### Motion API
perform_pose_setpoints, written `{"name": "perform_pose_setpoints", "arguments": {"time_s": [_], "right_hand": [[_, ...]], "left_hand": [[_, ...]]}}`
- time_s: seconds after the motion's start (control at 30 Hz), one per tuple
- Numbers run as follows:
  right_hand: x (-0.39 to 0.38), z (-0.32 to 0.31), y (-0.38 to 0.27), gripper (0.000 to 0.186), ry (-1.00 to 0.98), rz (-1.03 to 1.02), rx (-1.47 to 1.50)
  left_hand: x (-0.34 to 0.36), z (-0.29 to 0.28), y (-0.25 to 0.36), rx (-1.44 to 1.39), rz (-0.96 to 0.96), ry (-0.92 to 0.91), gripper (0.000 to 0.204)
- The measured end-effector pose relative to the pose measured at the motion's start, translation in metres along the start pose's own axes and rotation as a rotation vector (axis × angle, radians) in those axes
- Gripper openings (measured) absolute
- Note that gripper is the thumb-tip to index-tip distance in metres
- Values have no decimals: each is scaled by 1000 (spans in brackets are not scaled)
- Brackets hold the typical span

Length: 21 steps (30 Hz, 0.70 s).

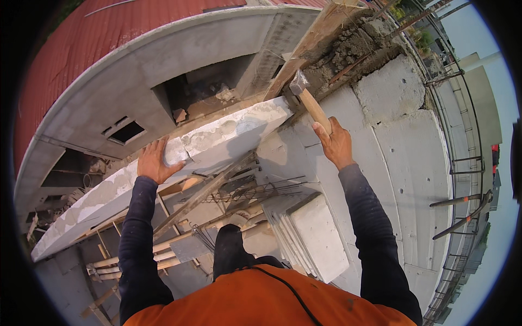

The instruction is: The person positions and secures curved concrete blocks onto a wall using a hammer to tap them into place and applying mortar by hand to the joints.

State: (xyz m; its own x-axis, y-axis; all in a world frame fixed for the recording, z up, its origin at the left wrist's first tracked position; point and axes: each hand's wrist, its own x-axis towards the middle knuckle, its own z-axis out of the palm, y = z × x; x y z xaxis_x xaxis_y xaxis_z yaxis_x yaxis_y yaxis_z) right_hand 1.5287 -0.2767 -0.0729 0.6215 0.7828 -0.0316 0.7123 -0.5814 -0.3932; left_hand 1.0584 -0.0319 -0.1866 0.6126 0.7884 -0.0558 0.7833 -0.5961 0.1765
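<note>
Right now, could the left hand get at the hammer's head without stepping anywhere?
Probably yes. The left hand rests on the concrete beam, and the hammer, held by the right hand, has its head just past the beam's far end. Nothing stands between them, though it looks a long stretch.

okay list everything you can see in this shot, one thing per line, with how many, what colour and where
hammer: one, wooden handle and grey head, top centre, head against the plank
wooden plank: one, brown, slanting up at top centre
concrete beam: one, whitish grey, running from lower left to centre
rubble and mortar: one heap, grey-brown, beside the plank at top
concrete wall panels: several, pale grey, right half
stacked slabs: one stack, pale grey, lower centre
steel mesh and bars: one tangle, dark grey, centre
timber props: several, light brown, lower left
red roof: one, red, upper left
orange shirt: one, bottom centre
left hand: on the concrete beam's edge
right hand: gripping the hammer handle
</note>
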Motion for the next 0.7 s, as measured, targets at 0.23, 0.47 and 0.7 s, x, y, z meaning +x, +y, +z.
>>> {"name": "perform_pose_setpoints", "arguments": {"time_s": [0.23, 0.47, 0.7], "right_hand": [[-4, -16, -16, 82, 37, -21, 72], [16, -21, -1, 84, -128, 250, 266], [14, -14, 23, 70, -104, 245, 282]], "left_hand": [[-5, 4, -8, -12, 8, 25, 101], [-2, 3, -1, -25, 5, 35, 101], [5, 14, -7, -5, 21, -29, 101]]}}
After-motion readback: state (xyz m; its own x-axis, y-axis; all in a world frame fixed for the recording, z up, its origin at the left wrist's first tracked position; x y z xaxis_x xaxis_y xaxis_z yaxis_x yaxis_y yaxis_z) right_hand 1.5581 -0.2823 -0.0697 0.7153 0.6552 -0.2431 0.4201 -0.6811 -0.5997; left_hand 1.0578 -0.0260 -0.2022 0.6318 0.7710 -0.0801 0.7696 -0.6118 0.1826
